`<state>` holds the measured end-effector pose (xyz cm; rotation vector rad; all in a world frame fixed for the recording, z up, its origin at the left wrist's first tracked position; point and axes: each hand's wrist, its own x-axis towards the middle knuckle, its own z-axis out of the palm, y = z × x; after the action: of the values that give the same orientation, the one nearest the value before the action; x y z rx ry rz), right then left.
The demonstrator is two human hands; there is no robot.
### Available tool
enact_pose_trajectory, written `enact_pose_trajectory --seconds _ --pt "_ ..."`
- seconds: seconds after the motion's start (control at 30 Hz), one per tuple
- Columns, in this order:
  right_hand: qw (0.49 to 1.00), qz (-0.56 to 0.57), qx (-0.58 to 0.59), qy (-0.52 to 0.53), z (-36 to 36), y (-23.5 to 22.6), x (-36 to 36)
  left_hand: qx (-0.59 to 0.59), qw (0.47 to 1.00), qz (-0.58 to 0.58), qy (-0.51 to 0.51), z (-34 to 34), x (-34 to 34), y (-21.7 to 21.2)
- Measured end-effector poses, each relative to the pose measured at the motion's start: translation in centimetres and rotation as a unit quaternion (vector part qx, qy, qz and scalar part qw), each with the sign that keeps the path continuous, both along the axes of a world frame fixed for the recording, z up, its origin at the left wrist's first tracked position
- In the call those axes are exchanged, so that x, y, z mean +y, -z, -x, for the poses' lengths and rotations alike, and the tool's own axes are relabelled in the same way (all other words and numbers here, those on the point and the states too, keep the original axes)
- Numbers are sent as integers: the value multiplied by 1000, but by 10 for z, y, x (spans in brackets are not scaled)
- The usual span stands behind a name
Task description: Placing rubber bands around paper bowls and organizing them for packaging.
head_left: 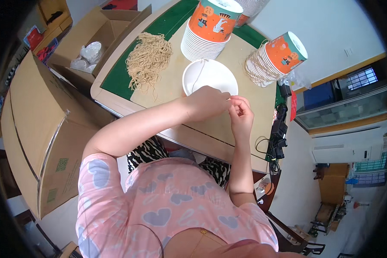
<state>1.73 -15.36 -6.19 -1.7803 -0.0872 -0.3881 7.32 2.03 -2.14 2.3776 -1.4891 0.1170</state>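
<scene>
Head view shows the person's two bare hands meeting over the near edge of a white paper bowl (210, 77); the left hand (205, 103) is curled into a loose fist, its fingertips pinched together at about 3 o'clock of the hand; the right hand (241, 112) comes close to it, fingers bent and almost closed, thumb and forefinger pressed together (what lies between them is too thin to see well); a fine string (198, 76) runs from the pinch across the inside of the bowl toward 12 o'clock; the bowl rests on a tan sheet (236, 56) laid over a green table (116, 81); at 10 o'clock from the bowl lies a heap of tan strings (148, 60); at 12 o'clock stands a stack of orange printed bowls (208, 28); at 2 o'clock a second such stack (275, 60) lies tipped on its side; at 9 o'clock of the picture stands a big closed cardboard box (38, 129), and at 11 o'clock an open cardboard box (94, 38) with white things inside.
</scene>
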Motion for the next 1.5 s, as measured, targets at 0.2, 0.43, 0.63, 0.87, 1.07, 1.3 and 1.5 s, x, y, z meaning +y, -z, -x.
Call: enact_pose_trajectory --seconds 0.2,0.43,0.63,0.87,1.07,1.3,1.5 --pt "996 -70 51 -23 3 -6 -2 265 955 126 -44 3 -1 -5" --pt "997 -64 46 -11 12 -10 8 743 616 231 -125 -12 5 6" --pt "992 -56 -34 110 25 -7 29 747 620 189 -146 -9 0 1" --pt "981 -10 -92 171 30 2 44 756 608 201 -138 -7 -2 1" --pt "972 72 -133 178 32 5 43 742 615 207 -167 -7 -3 4" --pt "977 71 -132 152 34 13 36 682 686 181 -177 -2 2 4" --pt "991 -75 -9 108 45 5 36 577 772 203 -170 11 9 -12"
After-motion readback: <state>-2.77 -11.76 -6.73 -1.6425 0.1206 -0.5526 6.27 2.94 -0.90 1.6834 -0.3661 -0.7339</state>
